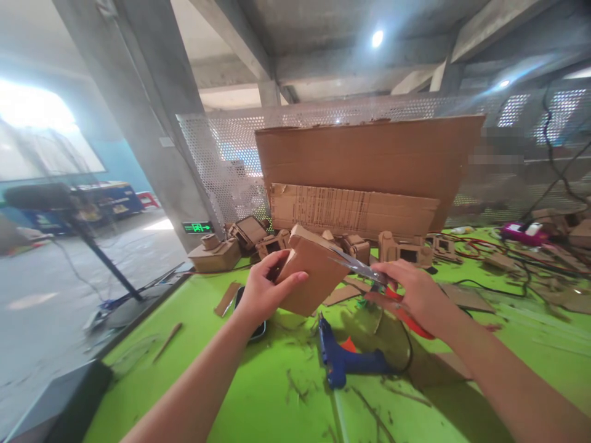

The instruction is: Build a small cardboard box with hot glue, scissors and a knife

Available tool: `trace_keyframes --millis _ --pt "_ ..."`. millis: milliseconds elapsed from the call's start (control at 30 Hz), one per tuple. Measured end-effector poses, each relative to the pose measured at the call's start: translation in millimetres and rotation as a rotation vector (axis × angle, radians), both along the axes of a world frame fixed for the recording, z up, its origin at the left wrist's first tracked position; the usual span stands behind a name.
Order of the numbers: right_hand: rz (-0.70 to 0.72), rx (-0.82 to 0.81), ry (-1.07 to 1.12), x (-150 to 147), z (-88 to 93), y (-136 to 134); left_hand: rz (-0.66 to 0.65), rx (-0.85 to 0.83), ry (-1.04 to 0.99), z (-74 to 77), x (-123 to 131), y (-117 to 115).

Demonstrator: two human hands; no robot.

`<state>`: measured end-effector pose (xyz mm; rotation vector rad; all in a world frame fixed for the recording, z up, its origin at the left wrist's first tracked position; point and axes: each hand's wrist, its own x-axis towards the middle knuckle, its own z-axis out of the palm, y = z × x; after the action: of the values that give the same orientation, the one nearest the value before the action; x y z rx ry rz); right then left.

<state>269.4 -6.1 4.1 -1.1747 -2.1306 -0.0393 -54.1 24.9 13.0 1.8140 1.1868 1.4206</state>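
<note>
My left hand (270, 286) grips a brown cardboard box (311, 277) by its left side, thumb on the near face, and holds it tilted above the table. My right hand (410, 292) is closed round the red handles of a pair of scissors (364, 269). The metal blades point left and lie along the box's upper right edge; whether they cut into it I cannot tell. Below the hands, a blue glue gun (339, 357) lies on the green table (268, 400). A dark phone (258, 330) is partly hidden behind my left wrist.
Several small cardboard models (406, 249) line the table's back, before a large upright cardboard sheet (369, 154). Scraps and cables (494, 286) lie at right. A thin stick (167, 341) rests at left. A dark box (60, 400) stands at the near left corner.
</note>
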Motion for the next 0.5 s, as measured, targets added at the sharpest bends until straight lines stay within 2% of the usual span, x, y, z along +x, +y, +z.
trace_keyframes --millis 333,500 --pt "-0.167 0.058 -0.055 -2.3 -1.5 -4.3 0.004 -0.014 0.001 3.4 6.8 -7.2" --pt "-0.129 -0.033 0.051 -5.9 -5.1 -2.8 -0.015 -0.059 -0.085 6.9 7.3 -8.1"
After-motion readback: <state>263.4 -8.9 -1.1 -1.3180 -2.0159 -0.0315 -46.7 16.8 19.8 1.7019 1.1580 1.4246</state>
